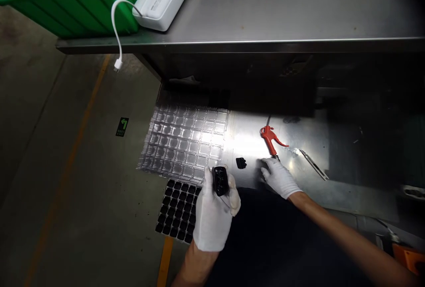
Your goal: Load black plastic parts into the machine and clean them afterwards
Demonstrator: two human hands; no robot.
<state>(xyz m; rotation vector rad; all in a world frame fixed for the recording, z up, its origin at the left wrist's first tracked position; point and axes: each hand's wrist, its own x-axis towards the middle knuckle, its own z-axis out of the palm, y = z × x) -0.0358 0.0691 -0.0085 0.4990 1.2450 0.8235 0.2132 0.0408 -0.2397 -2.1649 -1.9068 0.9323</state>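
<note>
In the head view, the left hand [215, 216] is clamped on a black part [221, 181], above the corner of a clear compartment tray [186, 143] and a grid tray [177, 209] filled with black pieces. The right hand [279, 177], fingers slightly apart, is near a red air gun [269, 139]; the green bin's [76, 8] contents are too dark to identify.
</note>
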